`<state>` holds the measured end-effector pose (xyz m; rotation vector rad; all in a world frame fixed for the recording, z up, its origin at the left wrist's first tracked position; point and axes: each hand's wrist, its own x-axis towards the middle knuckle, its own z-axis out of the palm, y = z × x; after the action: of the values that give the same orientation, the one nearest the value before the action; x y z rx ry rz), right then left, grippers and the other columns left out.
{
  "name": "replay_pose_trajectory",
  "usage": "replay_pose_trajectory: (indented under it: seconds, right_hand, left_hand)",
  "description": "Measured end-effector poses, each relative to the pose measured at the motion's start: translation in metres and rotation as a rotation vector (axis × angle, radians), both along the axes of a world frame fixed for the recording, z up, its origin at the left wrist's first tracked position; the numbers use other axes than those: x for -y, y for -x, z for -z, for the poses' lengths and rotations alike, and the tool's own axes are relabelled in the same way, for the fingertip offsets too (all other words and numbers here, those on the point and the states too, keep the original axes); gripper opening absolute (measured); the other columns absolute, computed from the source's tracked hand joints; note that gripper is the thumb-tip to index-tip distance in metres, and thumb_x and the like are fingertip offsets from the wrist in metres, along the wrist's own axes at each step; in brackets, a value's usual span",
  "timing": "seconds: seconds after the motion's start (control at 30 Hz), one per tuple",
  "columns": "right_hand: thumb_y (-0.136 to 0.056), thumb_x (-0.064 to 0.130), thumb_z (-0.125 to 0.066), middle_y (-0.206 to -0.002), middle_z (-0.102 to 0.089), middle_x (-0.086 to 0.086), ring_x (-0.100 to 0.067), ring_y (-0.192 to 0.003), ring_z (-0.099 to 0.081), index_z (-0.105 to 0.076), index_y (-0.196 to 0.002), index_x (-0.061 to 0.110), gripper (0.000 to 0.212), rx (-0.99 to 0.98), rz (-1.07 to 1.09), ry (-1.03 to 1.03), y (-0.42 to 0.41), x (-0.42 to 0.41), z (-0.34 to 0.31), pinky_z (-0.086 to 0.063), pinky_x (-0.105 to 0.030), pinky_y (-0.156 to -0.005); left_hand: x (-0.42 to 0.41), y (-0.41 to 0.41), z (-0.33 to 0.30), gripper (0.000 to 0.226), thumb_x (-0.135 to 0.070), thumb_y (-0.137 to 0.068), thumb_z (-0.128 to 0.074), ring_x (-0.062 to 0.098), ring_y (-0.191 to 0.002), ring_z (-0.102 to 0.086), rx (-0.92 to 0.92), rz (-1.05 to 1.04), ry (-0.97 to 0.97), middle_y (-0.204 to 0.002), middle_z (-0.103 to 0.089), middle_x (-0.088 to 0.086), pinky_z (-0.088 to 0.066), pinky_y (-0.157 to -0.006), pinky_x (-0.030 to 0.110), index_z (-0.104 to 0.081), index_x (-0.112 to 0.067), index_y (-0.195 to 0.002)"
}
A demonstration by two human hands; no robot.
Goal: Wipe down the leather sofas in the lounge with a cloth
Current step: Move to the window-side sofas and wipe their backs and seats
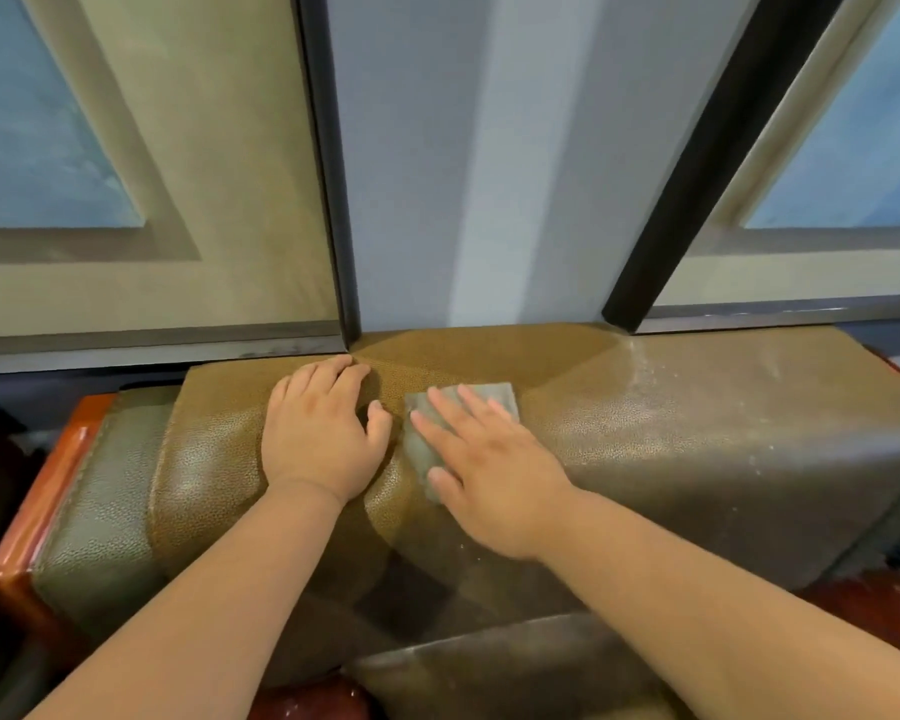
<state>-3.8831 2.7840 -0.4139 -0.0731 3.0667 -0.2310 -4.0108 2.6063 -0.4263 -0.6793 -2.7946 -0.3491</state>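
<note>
While pressed flat on the sofa back's top, cloth looks thin, soft, light, likely to bunch. Right hand spread open on it; left hand flat on leather beside. Best held under a flat palm.

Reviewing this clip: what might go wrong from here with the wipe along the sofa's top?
The small grey cloth lies under the right hand's straight fingers, ungripped, so it may slip. Pale dust on the brown leather sofa back to the right could be missed. The left hand presses wiped leather, perhaps leaving marks.
</note>
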Motion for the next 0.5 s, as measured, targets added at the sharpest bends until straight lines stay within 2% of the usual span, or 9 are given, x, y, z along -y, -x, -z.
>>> replay_pose_trajectory:
  seconds: [0.07,0.13,0.23,0.3,0.37,0.43,0.5]
  right_hand:
    - [-0.105,0.054,-0.020,-0.175,-0.010,0.006,-0.020,-0.161,-0.003,-0.015,-0.166,0.033,0.065,-0.005,-0.064,-0.015,-0.013,-0.009,-0.004,-0.001,-0.044,-0.131]
    - [-0.108,0.050,-0.018,-0.175,-0.011,0.004,-0.019,-0.161,-0.005,-0.014,-0.167,0.030,0.063,-0.025,0.118,-0.061,-0.024,-0.055,-0.009,-0.006,-0.044,-0.132]
    - [-0.110,0.043,-0.016,-0.175,-0.012,-0.002,-0.024,-0.161,-0.009,-0.015,-0.168,0.023,0.061,-0.019,0.516,-0.092,-0.037,-0.118,-0.016,-0.006,-0.042,-0.132]
    - [-0.110,0.041,-0.013,-0.176,-0.011,-0.006,-0.029,-0.161,-0.008,-0.015,-0.168,0.021,0.062,-0.030,0.593,-0.125,-0.035,-0.105,-0.011,-0.006,-0.044,-0.131]
    - [-0.107,0.045,-0.013,-0.175,-0.013,-0.005,-0.031,-0.161,-0.009,-0.018,-0.167,0.022,0.064,-0.079,0.418,-0.113,-0.033,-0.061,0.003,-0.005,-0.046,-0.131]
    - [-0.105,0.049,-0.022,-0.175,-0.014,0.001,-0.026,-0.162,-0.006,-0.020,-0.166,0.029,0.064,-0.108,0.164,-0.062,-0.043,-0.023,0.014,-0.002,-0.045,-0.131]
    - [-0.105,0.048,-0.030,-0.175,-0.015,0.004,-0.022,-0.162,-0.005,-0.022,-0.165,0.032,0.063,-0.081,0.047,-0.045,-0.054,-0.032,0.010,-0.002,-0.043,-0.130]
  left_hand:
    - [0.001,0.001,0.000,0.056,-0.049,-0.095,-0.041,0.024,-0.134,-0.053,-0.009,-0.010,-0.012,-0.143,-0.064,0.001,-0.038,-0.117,0.047,-0.068,-0.021,-0.136]
    - [0.000,-0.001,0.001,0.056,-0.049,-0.096,-0.040,0.024,-0.134,-0.054,-0.022,-0.001,-0.019,-0.142,-0.064,0.001,-0.039,-0.117,0.047,-0.068,-0.021,-0.136]
    - [-0.001,-0.002,0.001,0.056,-0.049,-0.096,-0.040,0.024,-0.133,-0.054,-0.031,-0.003,-0.018,-0.141,-0.065,0.000,-0.040,-0.116,0.048,-0.068,-0.022,-0.135]
    - [-0.003,-0.002,-0.001,0.055,-0.048,-0.096,-0.040,0.025,-0.134,-0.054,0.003,0.000,-0.008,-0.142,-0.064,0.001,-0.040,-0.116,0.047,-0.068,-0.022,-0.136]
    - [-0.003,-0.005,-0.004,0.054,-0.048,-0.096,-0.041,0.024,-0.134,-0.054,0.013,0.001,0.004,-0.143,-0.063,0.000,-0.040,-0.116,0.047,-0.066,-0.023,-0.137]
    - [-0.004,-0.007,-0.007,0.052,-0.047,-0.099,-0.042,0.024,-0.135,-0.055,0.012,-0.003,0.023,-0.145,-0.063,0.000,-0.040,-0.117,0.046,-0.064,-0.024,-0.139]
    - [-0.005,-0.006,-0.012,0.051,-0.047,-0.101,-0.045,0.025,-0.134,-0.058,0.052,-0.001,0.064,-0.147,-0.062,0.002,-0.042,-0.117,0.047,-0.063,-0.023,-0.142]
